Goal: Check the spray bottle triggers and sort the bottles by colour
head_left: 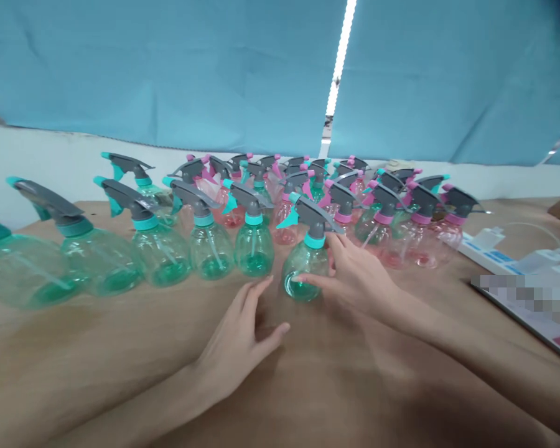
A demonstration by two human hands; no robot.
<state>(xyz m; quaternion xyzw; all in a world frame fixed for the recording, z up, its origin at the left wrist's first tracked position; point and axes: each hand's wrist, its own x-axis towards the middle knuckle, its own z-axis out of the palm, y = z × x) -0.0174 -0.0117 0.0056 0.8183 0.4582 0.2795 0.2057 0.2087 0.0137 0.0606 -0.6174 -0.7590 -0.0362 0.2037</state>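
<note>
A green spray bottle (303, 274) with a teal collar and grey trigger head stands upright on the table, a little in front of the others. My right hand (359, 274) grips its body from the right, thumb across the front and fingers behind. Just left of it, my left hand (242, 330) is open, fingers and thumb apart, holding nothing. Nearest to that hand is another green spray bottle (254, 252), part of a row of several green ones reaching to the left edge.
Behind stand several pink spray bottles (422, 242) mixed with green ones. At right lie a white power strip (490, 255) with plugs and a flat, partly blurred object (532, 317). The wooden table (336, 386) meets a white wall with blue cloth (214, 74) above.
</note>
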